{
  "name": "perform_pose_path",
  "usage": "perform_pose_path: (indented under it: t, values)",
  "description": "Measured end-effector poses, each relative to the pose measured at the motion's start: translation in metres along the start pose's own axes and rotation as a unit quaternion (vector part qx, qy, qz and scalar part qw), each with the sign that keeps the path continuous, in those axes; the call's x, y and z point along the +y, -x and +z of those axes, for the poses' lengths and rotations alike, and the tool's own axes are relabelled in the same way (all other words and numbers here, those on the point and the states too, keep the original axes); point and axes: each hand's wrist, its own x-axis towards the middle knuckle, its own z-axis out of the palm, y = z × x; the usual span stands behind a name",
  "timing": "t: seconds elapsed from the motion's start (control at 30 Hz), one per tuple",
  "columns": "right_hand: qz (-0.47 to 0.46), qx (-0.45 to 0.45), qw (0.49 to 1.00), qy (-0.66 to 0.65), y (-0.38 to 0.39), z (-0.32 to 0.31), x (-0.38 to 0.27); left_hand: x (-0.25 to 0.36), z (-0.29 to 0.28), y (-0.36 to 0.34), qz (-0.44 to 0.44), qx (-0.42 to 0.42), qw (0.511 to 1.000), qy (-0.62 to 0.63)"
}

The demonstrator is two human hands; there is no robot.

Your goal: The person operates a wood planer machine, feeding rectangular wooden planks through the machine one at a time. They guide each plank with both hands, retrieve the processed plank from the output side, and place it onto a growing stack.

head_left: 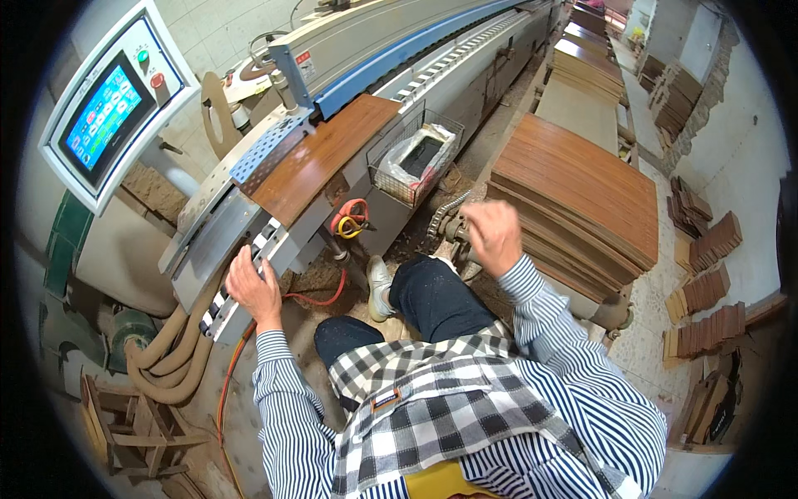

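A long wood-grain board (pixel 328 158) lies along the bed of a machine with a blue guide beam (pixel 370 79) and a perforated blue plate (pixel 266 154). My left hand (pixel 253 287) is at the roller strip (pixel 218 309) below the board's near end, fingers bent and apart, not gripping the board. My right hand (pixel 495 237) is raised beside a stack of brown panels (pixel 573 187), its fingers curled with nothing visible in them. Red and yellow-handled cutting tools (pixel 349 216) hang on the machine's side, near a wire basket (pixel 416 162) holding a dark object in plastic.
A control screen (pixel 108 116) stands at upper left, with hoses (pixel 166 366) and a wooden stool (pixel 133 432) below. An orange air line (pixel 220 399) runs along the floor. Further panel stacks (pixel 586 66) recede on the right, and small board pieces (pixel 702 333) lean by the wall.
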Motion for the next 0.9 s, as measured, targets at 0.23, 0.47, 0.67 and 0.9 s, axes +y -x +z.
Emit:
perform_pose_path:
  t: [0.23,0.47,0.67,0.9]
  values:
    - [0.011,-0.056,0.978,0.201,-0.044,-0.02,0.061,0.004,0.003,-0.002,0.007,0.01,1.0,0.015]
    - [-0.023,-0.015,0.981,0.192,-0.023,-0.05,0.031,0.003,-0.002,-0.001,0.001,-0.003,1.0,0.016]
    - [-0.001,0.043,0.997,0.064,0.026,-0.089,-0.013,0.004,-0.003,0.0,-0.011,-0.011,1.0,0.02]
    - [0.579,0.217,0.603,-0.504,0.051,-0.103,0.053,0.005,-0.007,0.0,-0.016,-0.01,1.0,0.022]
